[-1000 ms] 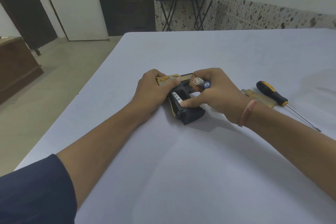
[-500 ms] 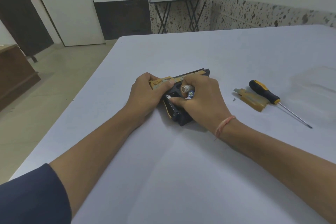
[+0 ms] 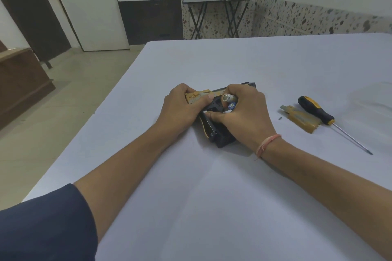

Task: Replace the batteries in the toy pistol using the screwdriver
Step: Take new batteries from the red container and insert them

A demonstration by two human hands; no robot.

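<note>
The right hand's (image 3: 248, 116) fingers (image 3: 239, 93) curl tight round two batteries (image 3: 228, 98), whose ends, one silver and one blue, peek out at the 9 o'clock side of the fist. Its thumb lies flat on the black grip of the toy pistol (image 3: 220, 135); a small white piece shows beside the thumb tip, and I cannot tell what it is. The left hand (image 3: 182, 110) clasps the pistol's tan rear end from 9 o'clock, fingers wrapped over it and thumb laid along the top.

The pistol lies on its side on the white worktop (image 3: 212, 197), muzzle toward 1 o'clock and grip toward 5 o'clock, between the two hands. A pinkish thread (image 3: 268, 144) circles the right wrist.

At 3 o'clock from the pistol, well apart, a tan cover (image 3: 301, 118) lies flat with a tiny screw (image 3: 280, 118) just beside it at 9 o'clock. The screwdriver (image 3: 318, 111), with its black and yellow handle, lies touching the cover's far edge, tip pointing to 4 o'clock.
</note>
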